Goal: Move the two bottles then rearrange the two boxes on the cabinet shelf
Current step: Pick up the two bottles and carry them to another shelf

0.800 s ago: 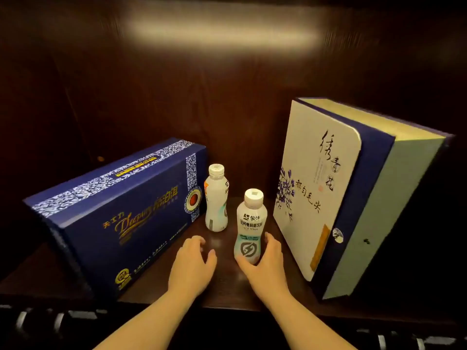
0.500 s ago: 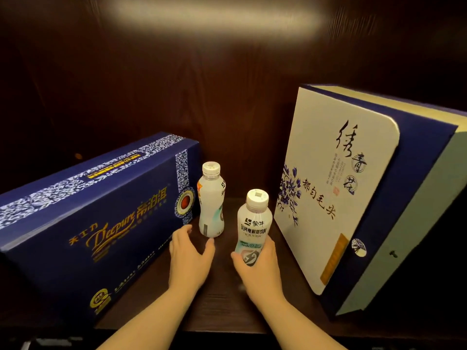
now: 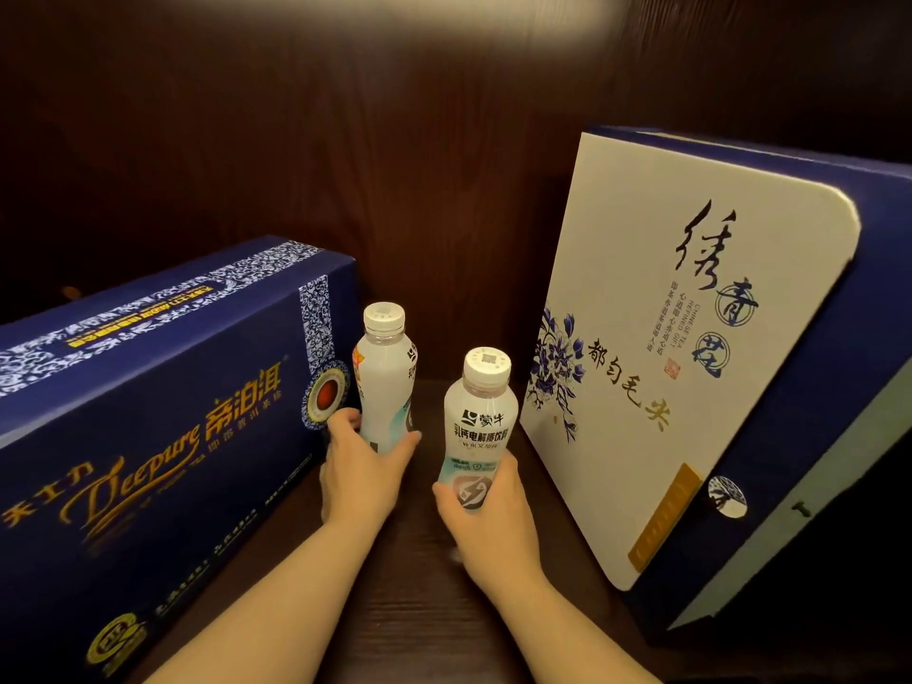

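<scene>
Dim, warm light from above leaves a blurred glare streak [image 3: 375,22] along the top; wide-angle bending warps the edges.

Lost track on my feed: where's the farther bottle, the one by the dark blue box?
In the head view it stands left of centre, the rear bottle gripped low by the left hand, beside the dark blue box and behind the front bottle.

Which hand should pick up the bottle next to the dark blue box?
The left hand. It is already wrapped around the back bottle, right beside the dark blue box. The right hand is busy gripping the front bottle.
</scene>
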`<state>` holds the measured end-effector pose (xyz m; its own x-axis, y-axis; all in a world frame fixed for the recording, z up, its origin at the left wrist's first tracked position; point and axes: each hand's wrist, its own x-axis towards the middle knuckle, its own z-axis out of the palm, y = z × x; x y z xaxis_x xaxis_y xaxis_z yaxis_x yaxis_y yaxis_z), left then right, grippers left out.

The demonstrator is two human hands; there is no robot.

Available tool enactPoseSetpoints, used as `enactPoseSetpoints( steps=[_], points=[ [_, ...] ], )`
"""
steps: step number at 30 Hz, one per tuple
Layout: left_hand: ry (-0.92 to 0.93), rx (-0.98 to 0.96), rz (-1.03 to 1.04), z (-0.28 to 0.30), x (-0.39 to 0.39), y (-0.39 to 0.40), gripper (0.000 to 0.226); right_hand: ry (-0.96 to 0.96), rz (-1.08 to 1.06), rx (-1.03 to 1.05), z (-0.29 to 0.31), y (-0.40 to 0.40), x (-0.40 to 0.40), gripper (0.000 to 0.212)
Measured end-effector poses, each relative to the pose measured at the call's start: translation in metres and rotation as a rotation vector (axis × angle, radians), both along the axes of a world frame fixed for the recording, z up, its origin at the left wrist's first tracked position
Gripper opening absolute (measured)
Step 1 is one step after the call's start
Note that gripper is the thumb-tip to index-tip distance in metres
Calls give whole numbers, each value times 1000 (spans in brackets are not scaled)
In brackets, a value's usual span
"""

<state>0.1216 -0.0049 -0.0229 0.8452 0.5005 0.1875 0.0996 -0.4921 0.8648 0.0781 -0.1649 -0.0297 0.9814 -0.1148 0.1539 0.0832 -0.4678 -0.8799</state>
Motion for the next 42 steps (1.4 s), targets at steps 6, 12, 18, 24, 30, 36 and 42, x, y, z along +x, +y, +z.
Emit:
enactPoseSetpoints(
  steps=[6, 12, 18, 24, 30, 36, 42],
  points=[
    [-25, -56, -130, 0, -11, 6, 60, 6, -6, 5, 2, 0, -1, 72],
    [11, -148, -330, 2, -31, 17, 74, 5, 4, -4, 3, -1, -2, 74],
    [48, -116, -412, 6, -50, 22, 74, -11, 19, 4, 5, -2, -5, 69],
    [66, -105, -479, 5, -63, 25, 82, -4, 40, -3, 6, -2, -9, 68],
    [55, -128, -533, 5, -68, 26, 80, -9, 79, -9, 6, -3, -11, 69],
    [34, -74, -460, 6, -70, 22, 70, -23, 115, 6, 6, -3, -12, 70],
    [3, -61, -427, 3, -73, 26, 65, 3, 171, -7, 6, -5, -15, 65]
  ],
)
